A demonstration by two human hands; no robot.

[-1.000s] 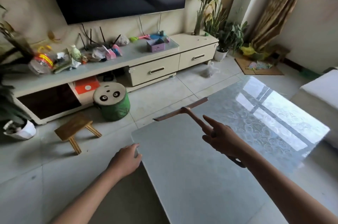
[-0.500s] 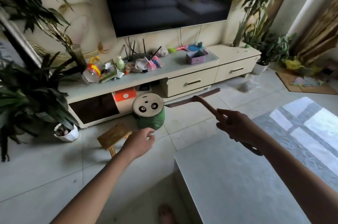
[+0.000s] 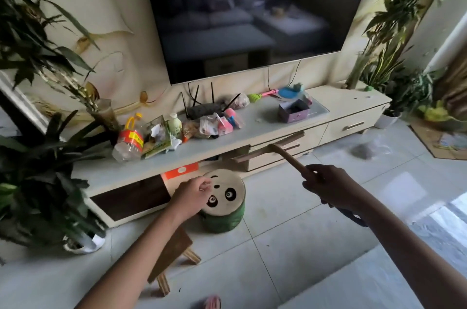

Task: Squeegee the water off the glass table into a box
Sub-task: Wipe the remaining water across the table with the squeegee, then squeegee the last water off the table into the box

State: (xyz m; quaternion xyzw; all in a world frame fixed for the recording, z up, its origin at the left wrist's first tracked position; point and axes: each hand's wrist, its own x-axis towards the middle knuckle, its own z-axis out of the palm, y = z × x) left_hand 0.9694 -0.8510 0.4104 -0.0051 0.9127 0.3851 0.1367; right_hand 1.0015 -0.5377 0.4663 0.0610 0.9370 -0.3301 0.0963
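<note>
Above the tiled floor [image 3: 290, 222], right hand [image 3: 331, 187] grips the squeegee [image 3: 286, 156] handle; left hand [image 3: 193, 193] hangs loosely curled, holding nothing.

The squeegee [image 3: 288, 156] is coloured brown. The round stool [image 3: 225, 198] is topped in cream, marked with a black panda face, and sided in green. The floor [image 3: 303, 222] is tiled pale grey, the cabinet [image 3: 353, 104] coloured cream. The bottle [image 3: 129, 144] is labelled red and capped yellow.
</note>
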